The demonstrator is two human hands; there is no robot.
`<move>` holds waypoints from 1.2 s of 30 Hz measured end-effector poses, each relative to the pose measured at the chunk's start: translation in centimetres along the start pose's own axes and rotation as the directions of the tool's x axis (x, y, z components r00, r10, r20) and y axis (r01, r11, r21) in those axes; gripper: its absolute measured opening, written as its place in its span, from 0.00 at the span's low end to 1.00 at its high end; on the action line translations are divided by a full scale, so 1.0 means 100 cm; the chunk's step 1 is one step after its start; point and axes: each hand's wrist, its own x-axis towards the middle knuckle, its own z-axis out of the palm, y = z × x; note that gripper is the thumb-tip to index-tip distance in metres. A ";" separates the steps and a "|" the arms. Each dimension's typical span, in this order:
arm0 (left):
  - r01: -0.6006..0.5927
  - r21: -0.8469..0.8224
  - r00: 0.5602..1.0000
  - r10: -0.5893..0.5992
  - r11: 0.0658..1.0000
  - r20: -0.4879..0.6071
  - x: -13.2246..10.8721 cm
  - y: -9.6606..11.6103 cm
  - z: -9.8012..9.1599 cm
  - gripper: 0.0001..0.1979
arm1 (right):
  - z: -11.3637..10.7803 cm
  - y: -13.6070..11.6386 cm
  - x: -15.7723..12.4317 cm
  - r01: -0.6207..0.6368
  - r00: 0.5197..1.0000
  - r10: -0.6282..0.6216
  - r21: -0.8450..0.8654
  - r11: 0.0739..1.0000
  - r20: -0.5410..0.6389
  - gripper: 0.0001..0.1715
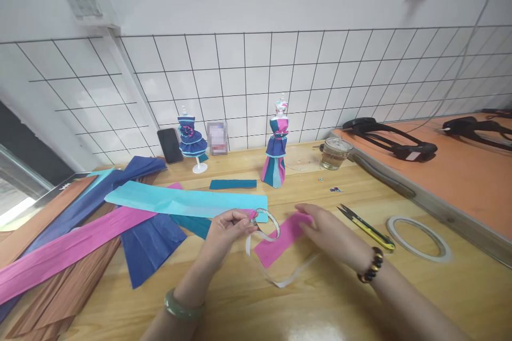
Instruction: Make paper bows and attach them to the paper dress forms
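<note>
The left hand (229, 229) pinched a thin ring (277, 228) near the short pink strip (274, 248) on the worktop (240, 319), while the right hand (328, 230) touched one end, whether gripping I couldn't tell.

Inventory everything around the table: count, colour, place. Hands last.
Tiled wall: 1, white, back
Table: 1, wooden, foreground
Side surface: 1, orange, right
Strapped devices: 2+, black, right
Dressed figures: 2, multicoloured, back
Phone: 1, black, back left
Card: 1, pale, between figures
Flat pieces: 2+, teal, centre
Wide strip: 1, light blue, centre left
Long strip: 1, pink, left
Creased pieces: 2+, navy, left
Pleated pieces: 2+, brown, left
Cup: 1, clear, back right
Scraps: 2+, dark, near cup
Snips: 1, yellow and black, right
Roll: 1, white, right
Short piece: 1, pink, front centre
Ribbon: 1, white, front centre
Ring: 1, pale, front centre
Bracelets: 2, green and dark, wrists
Left hand: 1, pinching ring
Right hand: 1, touching short piece
</note>
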 end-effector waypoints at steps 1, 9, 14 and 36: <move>0.003 -0.003 1.000 -0.003 1.000 0.001 0.000 -0.001 -0.001 0.06 | -0.008 0.010 -0.002 -0.021 1.000 0.019 -0.087 0.996 -0.022 0.23; 0.027 -0.075 1.000 -0.027 0.997 0.009 0.000 0.000 0.000 0.06 | -0.025 0.091 -0.034 -0.293 0.956 0.258 -0.544 0.786 -0.142 0.14; 0.047 -0.060 0.999 -0.046 0.997 0.015 0.000 0.002 -0.001 0.06 | -0.027 0.102 -0.042 -0.268 0.963 0.220 -0.567 0.779 -0.152 0.16; -0.016 0.017 1.000 0.016 1.000 0.011 0.002 0.001 -0.010 0.06 | -0.020 -0.059 0.046 0.479 0.844 -0.426 -0.099 0.872 0.327 0.15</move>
